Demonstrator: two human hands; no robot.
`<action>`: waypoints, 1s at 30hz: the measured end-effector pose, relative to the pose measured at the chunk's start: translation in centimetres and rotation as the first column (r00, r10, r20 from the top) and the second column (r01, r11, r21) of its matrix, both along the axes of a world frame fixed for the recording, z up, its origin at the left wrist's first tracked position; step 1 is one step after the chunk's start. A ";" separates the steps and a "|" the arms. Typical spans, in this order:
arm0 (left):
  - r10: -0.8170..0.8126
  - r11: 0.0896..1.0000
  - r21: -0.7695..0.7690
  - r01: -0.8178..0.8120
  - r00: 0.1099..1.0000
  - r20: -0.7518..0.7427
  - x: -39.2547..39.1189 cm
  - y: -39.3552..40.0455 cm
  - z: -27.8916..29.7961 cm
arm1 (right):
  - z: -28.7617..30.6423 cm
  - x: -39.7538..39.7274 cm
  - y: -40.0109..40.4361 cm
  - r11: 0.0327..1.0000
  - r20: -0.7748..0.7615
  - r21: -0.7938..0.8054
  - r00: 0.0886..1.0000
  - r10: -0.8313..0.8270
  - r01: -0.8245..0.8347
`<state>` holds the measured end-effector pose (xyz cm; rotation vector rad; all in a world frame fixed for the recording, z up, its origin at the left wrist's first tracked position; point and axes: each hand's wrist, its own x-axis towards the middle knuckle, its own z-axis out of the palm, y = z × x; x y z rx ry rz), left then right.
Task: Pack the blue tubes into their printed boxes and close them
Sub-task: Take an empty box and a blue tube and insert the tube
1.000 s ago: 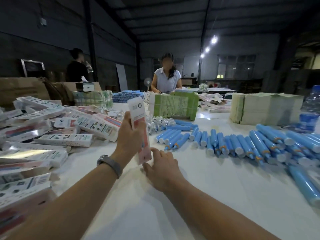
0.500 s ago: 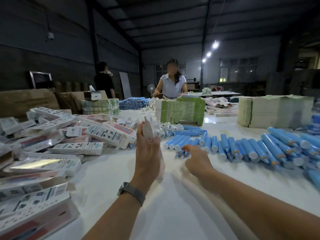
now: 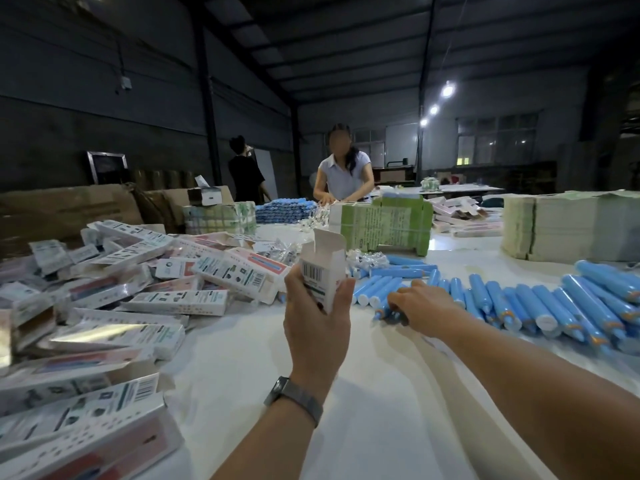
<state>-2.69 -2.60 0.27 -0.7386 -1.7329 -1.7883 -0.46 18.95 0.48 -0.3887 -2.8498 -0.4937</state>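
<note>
Fingers (image 3: 341, 289) of our left hand (image 3: 317, 327): wrapped around an upright printed box (image 3: 322, 271) at centre frame, thumb on the barcode side, top flap standing open. Fingers (image 3: 398, 301) of our right hand (image 3: 424, 311): laid over the near ends of the blue tubes (image 3: 381, 289) just right of centre; whether they have pinched one tube or only rest on the row, we cannot tell, since the fingertips are hidden against the tubes.

Task stock, right half of frame: blue tubes, lying side by side in a loose row on the white counter (image 3: 398, 410), stretching to the right edge. Left half of frame: heap of printed boxes (image 3: 138, 299), some flat, some overlapping.

Further back, centre: green-printed carton (image 3: 384, 225). Upper right: pale stacked sheets (image 3: 568, 230). Beyond the counter, one person facing us and working, another in dark clothes standing behind.

Step in hand, as we judge it: picking one tube for the open box. Handling note: we should single out the nearest tube without rolling its neighbours, keep the box mouth square and the flap clear, feed the tube in lengthwise along the box axis, then tuck the flap fully.
</note>
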 end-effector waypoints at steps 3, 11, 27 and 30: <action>0.057 0.998 -0.025 -0.058 0.998 -0.042 -0.1 0.0 -0.2 | -0.1 0.1 0.7 0.994 0.023 0.061 0.995 0.093 -0.094; 0.135 0.984 -0.102 -0.147 0.984 -0.116 -0.4 -0.3 -0.2 | 4.8 2.1 -3.0 0.870 -0.640 -0.077 0.693 0.331 -0.487; 0.189 0.977 -0.079 -0.196 0.978 -0.091 -1.0 -0.4 -0.2 | 13.3 8.3 -12.7 0.473 -0.946 -0.307 0.317 -0.060 -0.826; 0.162 0.985 -0.048 -0.164 0.986 -0.043 -1.1 -0.6 -0.1 | 13.7 8.2 -12.9 0.573 -0.946 -0.270 0.324 -0.008 -0.774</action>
